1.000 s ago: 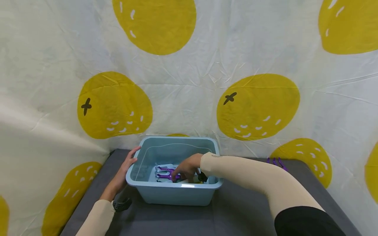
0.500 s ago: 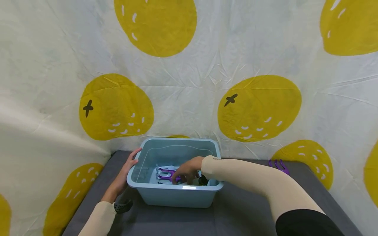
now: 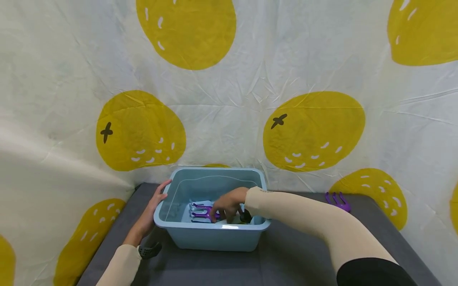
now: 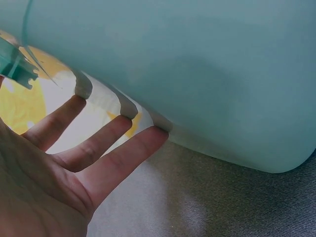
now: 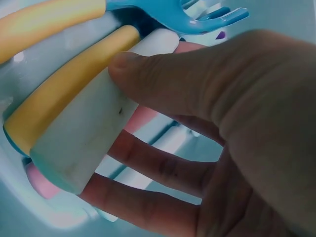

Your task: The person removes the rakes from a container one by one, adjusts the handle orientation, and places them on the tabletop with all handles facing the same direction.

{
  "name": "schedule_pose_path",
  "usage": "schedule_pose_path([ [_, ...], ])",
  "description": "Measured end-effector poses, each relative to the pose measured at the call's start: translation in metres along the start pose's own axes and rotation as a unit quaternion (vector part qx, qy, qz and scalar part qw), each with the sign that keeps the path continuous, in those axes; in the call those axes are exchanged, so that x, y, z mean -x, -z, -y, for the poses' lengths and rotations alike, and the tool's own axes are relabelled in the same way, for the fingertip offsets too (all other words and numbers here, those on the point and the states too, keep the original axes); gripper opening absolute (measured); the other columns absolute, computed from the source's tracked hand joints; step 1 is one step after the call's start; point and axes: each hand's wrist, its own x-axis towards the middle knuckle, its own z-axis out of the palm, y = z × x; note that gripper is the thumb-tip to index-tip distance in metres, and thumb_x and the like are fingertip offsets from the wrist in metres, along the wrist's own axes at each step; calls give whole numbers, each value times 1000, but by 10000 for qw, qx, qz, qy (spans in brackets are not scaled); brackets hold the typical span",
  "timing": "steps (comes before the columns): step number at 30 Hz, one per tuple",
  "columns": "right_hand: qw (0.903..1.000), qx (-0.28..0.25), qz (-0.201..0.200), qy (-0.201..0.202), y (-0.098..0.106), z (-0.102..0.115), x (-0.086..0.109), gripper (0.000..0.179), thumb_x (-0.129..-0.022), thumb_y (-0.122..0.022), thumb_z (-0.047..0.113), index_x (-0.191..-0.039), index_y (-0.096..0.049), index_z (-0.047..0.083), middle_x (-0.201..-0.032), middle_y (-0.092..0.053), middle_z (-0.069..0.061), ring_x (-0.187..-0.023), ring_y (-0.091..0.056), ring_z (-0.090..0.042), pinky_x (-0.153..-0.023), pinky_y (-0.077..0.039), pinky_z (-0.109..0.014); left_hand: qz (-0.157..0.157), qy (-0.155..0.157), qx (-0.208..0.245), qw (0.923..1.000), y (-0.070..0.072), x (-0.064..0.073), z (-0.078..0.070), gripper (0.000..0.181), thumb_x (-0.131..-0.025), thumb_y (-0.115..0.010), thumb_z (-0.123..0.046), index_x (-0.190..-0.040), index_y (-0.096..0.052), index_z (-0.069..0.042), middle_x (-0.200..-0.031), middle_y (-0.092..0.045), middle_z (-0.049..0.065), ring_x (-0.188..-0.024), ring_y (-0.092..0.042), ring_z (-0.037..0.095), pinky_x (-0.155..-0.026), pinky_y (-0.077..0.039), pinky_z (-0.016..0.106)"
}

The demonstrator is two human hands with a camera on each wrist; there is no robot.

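Inside the light-blue plastic bin [image 3: 211, 238], my right hand [image 3: 229, 204] reaches down among garden tools. It grips a white tool handle [image 5: 89, 123] with a teal end, the thumb on top and fingers around the underside; the tool's head is hidden. Close to the fingers lies a purple hand fork [image 3: 202, 212], partly covered by my hand. In the right wrist view, a blue fork [image 5: 187, 17] and a yellow handle [image 5: 64, 94] lie beside the white one. My left hand [image 3: 152, 204] rests against the bin's left side, straight fingertips touching the outer wall.
The bin stands on a dark grey cloth-covered table [image 3: 229, 266]. Another purple hand fork [image 3: 339, 201] lies at the back right, beyond my right sleeve. Behind the table hangs a pale sheet [image 3: 229, 135] with yellow fruit prints. A pink handle [image 5: 42, 180] also shows in the bin.
My right hand has shifted slightly right within the bin, and its fingers look more gathered. More of the purple fork at the back right shows. My left hand keeps its place on the bin.
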Motion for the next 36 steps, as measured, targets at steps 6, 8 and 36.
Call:
schedule_pose_path([
  [6, 9975, 371, -417, 430, 6, -1, 8, 49, -89, -78, 4, -124, -67, 36, -111, -65, 4, -96, -58, -13, -68, -58, -32, 75, 4, 22, 10000, -2, -1, -2, 56, -109, -33, -39, -163, -19, -31, -170, -3, 10, -146, -17, 44, -113, -16, 75],
  [8, 9953, 487, -605, 584, 10, 0, 13, 49, -89, -78, 3, -126, -67, 34, -112, -64, 5, -97, -58, -13, -68, -58, -30, 98, 21, 21, 9999, -3, -2, -2, 56, -109, -33, -40, -163, -19, -31, -170, -2, 10, -146, -17, 44, -113, -16, 75],
  [36, 9708, 512, -2236, 699, 53, -19, 187, 48, -93, -77, 13, -138, -61, 11, -117, -69, -7, -98, -65, -27, -72, -56, -29, 159, -7, -7, 9999, 0, 1, -2, 59, -109, -33, -42, -164, -14, -30, -170, 0, 12, -144, -17, 46, -111, -17, 76],
])
